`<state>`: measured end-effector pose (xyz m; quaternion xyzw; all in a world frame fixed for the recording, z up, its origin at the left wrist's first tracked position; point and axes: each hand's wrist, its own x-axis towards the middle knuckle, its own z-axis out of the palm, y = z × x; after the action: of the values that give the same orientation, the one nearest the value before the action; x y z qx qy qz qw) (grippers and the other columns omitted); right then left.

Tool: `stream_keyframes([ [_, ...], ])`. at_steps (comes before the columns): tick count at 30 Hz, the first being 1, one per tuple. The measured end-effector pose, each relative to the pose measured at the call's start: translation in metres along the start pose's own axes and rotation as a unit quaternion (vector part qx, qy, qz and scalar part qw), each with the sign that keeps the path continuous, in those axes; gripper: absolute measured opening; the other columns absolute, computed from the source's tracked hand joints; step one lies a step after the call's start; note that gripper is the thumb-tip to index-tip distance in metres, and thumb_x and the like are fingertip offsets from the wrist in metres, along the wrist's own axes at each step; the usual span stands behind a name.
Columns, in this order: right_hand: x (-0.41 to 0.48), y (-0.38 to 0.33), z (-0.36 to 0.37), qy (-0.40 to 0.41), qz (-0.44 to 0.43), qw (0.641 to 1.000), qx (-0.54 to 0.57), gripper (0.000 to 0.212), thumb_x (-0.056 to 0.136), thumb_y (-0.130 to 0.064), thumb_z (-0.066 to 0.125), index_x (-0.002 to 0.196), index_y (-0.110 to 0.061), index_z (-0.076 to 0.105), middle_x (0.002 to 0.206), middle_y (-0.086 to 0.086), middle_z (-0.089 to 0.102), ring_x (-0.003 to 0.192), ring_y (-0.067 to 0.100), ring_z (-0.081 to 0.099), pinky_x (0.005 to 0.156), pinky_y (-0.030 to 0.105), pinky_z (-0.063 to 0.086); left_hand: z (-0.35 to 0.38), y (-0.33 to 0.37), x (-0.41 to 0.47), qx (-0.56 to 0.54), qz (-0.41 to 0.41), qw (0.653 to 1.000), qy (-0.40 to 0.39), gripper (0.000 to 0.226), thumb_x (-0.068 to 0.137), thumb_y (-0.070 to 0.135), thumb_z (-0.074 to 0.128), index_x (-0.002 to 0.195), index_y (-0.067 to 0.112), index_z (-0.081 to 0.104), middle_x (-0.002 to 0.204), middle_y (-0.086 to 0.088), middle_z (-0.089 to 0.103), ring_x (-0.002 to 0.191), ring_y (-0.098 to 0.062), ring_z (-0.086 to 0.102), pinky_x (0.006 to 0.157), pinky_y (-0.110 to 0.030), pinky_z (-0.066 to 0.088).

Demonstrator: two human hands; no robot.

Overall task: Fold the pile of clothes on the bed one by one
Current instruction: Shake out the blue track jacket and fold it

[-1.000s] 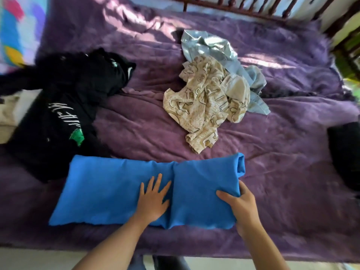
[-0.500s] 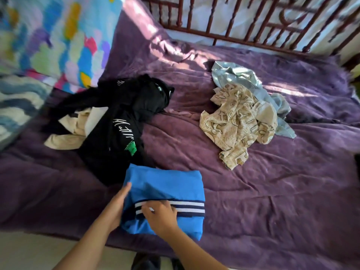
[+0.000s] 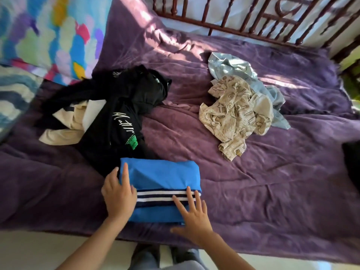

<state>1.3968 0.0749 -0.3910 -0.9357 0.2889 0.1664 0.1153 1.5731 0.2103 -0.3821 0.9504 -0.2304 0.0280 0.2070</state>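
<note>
A blue garment [image 3: 161,176] with navy and white stripes lies folded into a compact rectangle near the front edge of the purple bed [image 3: 272,191]. My left hand [image 3: 118,193] rests flat on its left edge, fingers straight. My right hand [image 3: 191,215] presses flat on its lower right part, fingers spread. Behind it lies a heap of black clothes [image 3: 120,114] with white lettering, over a cream garment [image 3: 72,123]. Farther right sits a crumpled beige patterned garment [image 3: 233,114] on a light blue one [image 3: 229,65].
A colourful pillow [image 3: 48,36] leans at the back left. A dark wooden headboard rail [image 3: 253,20] runs along the back. A dark item [image 3: 352,162] lies at the right edge of the bed. The floor [image 3: 39,250] shows below the bed's front edge.
The long blue garment was folded in half to the left into a compact rectangle. My right hand opened flat on it; my left hand moved onto its left edge. The view shifted left.
</note>
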Motion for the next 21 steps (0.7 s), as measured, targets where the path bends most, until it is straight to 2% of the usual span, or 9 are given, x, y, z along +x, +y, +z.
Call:
stream_keyframes([
  [2,0.001,-0.005,0.010,-0.009,-0.020,1.000,-0.014,0.149,0.027,-0.090,0.056,0.149,-0.028,-0.002,0.139,0.018,0.038,0.113,0.044,0.054,0.073,0.047,0.055,0.007,0.006,-0.024,0.020,0.216,0.975,0.037,0.061,0.076,0.020,0.050,0.135,0.010,0.037,0.133,-0.026,0.040,0.119,-0.042,0.041,0.092,-0.055,0.035],
  [4,0.007,-0.008,0.012,-0.033,-0.033,0.999,-0.015,0.158,0.019,-0.084,0.065,0.150,-0.028,-0.002,0.135,0.018,0.040,0.113,0.047,0.050,0.073,0.053,0.053,0.020,0.003,-0.042,0.068,0.356,0.932,-0.027,0.079,0.073,0.042,0.050,0.145,0.024,0.024,0.150,-0.018,0.023,0.134,-0.038,0.027,0.106,-0.053,0.018],
  [6,0.012,-0.005,0.014,-0.049,-0.044,0.998,-0.022,0.158,0.013,-0.077,0.072,0.149,-0.032,0.005,0.134,0.016,0.041,0.110,0.046,0.056,0.076,0.058,0.050,0.037,-0.016,-0.048,0.133,0.333,0.922,-0.147,0.122,0.052,0.067,0.067,0.150,0.028,0.005,0.155,-0.013,0.016,0.139,-0.040,0.015,0.106,-0.059,0.016],
  [7,0.012,-0.003,0.016,-0.063,-0.055,0.996,-0.035,0.153,0.012,-0.074,0.076,0.145,-0.035,0.011,0.135,0.016,0.040,0.111,0.045,0.056,0.078,0.061,0.048,0.039,-0.023,-0.047,0.149,0.290,0.919,-0.222,0.143,0.035,0.073,0.074,0.150,0.028,0.001,0.151,-0.014,0.024,0.136,-0.044,0.018,0.100,-0.064,0.024],
  [9,0.013,0.000,0.020,-0.079,-0.076,0.992,-0.055,0.146,0.015,-0.065,0.083,0.141,-0.035,0.015,0.139,0.014,0.038,0.118,0.044,0.050,0.084,0.064,0.044,0.044,-0.036,-0.044,0.146,0.223,0.920,-0.288,0.162,0.015,0.075,0.077,0.150,0.029,0.000,0.142,-0.014,0.036,0.126,-0.048,0.030,0.084,-0.070,0.038],
  [13,0.022,0.003,0.031,-0.051,-0.075,0.995,-0.047,0.166,0.014,-0.044,0.092,0.149,-0.035,-0.005,0.142,0.012,0.034,0.121,0.042,0.049,0.083,0.063,0.045,0.052,-0.041,-0.037,0.140,0.215,0.918,-0.303,0.162,0.013,0.071,0.080,0.149,0.033,0.002,0.141,-0.014,0.036,0.123,-0.049,0.033,0.077,-0.073,0.039],
  [16,0.036,0.009,0.032,-0.003,-0.084,0.992,-0.091,0.158,0.028,-0.037,0.093,0.148,-0.035,-0.010,0.142,0.013,0.031,0.124,0.044,0.036,0.078,0.060,0.050,0.055,-0.040,-0.029,0.150,0.223,0.913,-0.307,0.144,0.018,0.071,0.080,0.143,0.032,0.019,0.142,-0.012,0.035,0.124,-0.048,0.032,0.075,-0.073,0.040],
  [19,0.044,0.016,0.027,-0.015,-0.085,0.988,-0.130,0.145,0.022,-0.037,0.092,0.143,-0.037,0.011,0.140,0.015,0.032,0.119,0.046,0.041,0.073,0.055,0.054,0.055,-0.038,-0.020,0.162,0.252,0.914,-0.273,0.126,0.026,0.066,0.083,0.137,0.029,0.034,0.142,-0.011,0.034,0.123,-0.047,0.032,0.076,-0.074,0.038],
  [21,0.045,0.020,0.019,-0.009,-0.094,0.985,-0.144,0.132,0.021,-0.027,0.091,0.136,-0.035,0.028,0.134,0.015,0.036,0.108,0.046,0.049,0.061,0.043,0.057,0.056,-0.033,-0.016,0.160,0.252,0.920,-0.256,0.121,0.029,0.061,0.085,0.134,0.029,0.036,0.141,-0.012,0.034,0.122,-0.047,0.033,0.078,-0.075,0.037],
])
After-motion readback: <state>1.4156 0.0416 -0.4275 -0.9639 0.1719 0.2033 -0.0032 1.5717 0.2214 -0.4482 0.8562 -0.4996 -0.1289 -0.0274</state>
